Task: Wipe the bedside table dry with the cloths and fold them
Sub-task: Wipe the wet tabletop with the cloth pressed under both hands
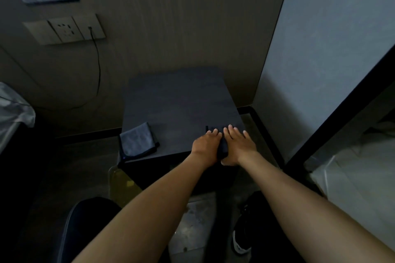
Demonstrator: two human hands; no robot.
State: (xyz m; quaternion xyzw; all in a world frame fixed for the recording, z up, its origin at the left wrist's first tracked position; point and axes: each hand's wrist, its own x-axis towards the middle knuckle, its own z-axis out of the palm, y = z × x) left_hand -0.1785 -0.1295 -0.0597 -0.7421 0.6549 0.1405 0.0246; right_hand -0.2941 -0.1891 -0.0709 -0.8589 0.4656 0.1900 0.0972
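Cloths sit at the front of the dark tabletop [179, 100]: a grey cloth [137, 140], folded, at the front-left corner with an edge just past the rim, and a dark cloth [222, 147] at the front right. Both look light, soft and limp — best taken by corners or pressed flat. The left hand [206, 144] and right hand [239, 145] lie side by side, fingers spread flat on the dark cloth, pinning it rather than gripping. Bare tabletop lies between and behind; the right rim is close — likely a slip risk.
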